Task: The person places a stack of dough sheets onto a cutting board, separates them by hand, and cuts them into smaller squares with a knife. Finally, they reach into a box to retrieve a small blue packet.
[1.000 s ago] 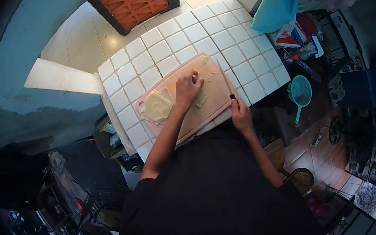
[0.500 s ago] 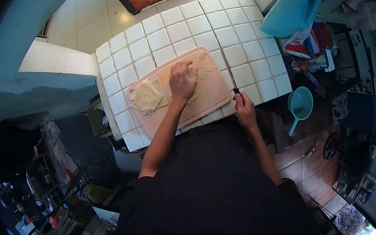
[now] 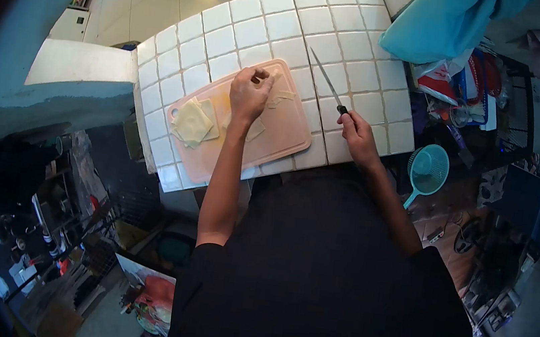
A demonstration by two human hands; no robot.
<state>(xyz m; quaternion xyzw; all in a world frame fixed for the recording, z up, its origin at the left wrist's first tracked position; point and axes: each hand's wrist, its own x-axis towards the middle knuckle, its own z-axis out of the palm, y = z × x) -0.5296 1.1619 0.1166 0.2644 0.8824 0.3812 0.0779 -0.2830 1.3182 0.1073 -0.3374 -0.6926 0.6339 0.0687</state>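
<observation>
My right hand (image 3: 359,139) is wrapped round the black handle of a knife (image 3: 327,79), its thin blade pointing away over the tiles, right of the pink cutting board (image 3: 285,135). Over the far half of the board is my left hand (image 3: 249,98), fingers curled in toward the thumb; whatever they may hold is hidden. A stack of pale, flat dough sheets (image 3: 193,123) lies at the board's left end. Thin dough strips (image 3: 281,98) rest to the right of my left hand, and a flat dough piece (image 3: 256,130) lies beside my left wrist.
The board lies on a white tiled counter (image 3: 359,48). Teal cloth (image 3: 432,27) hangs at the counter's far right corner. Beyond the right edge are a teal strainer (image 3: 428,169) and a cluttered shelf (image 3: 472,85). A low wall (image 3: 83,68) adjoins the left side.
The camera view has shifted, moving the board left in the picture. My right hand and the knife are farther from the board. My left hand has moved slightly toward the board's far edge.
</observation>
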